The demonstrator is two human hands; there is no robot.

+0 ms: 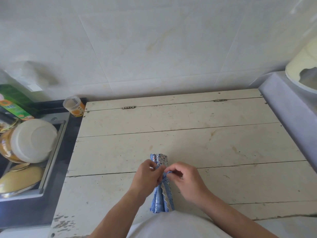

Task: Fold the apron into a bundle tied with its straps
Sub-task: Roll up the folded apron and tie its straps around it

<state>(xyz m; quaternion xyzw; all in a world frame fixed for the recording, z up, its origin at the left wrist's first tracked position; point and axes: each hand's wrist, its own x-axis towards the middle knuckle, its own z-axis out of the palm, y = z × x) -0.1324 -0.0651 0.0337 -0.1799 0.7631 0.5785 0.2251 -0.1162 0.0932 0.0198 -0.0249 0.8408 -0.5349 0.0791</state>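
The apron [162, 198] is rolled into a narrow blue-checked and floral bundle, lying lengthwise on the white wooden table [188, 140] close to my body. Its blue straps [166, 174] cross around the bundle's middle. My left hand [147, 177] grips the bundle and strap from the left. From the right, my right hand [185, 177] pinches a loop of strap at the knot. The floral end of the roll sticks out beyond my fingers.
A sink [30, 152] at the left holds a white bowl [32, 140] and yellow lids. An orange-labelled jar [74, 106] stands at the table's far left corner. A grey counter [289, 107] with a cream bowl [303, 73] runs along the right. Tiled wall behind.
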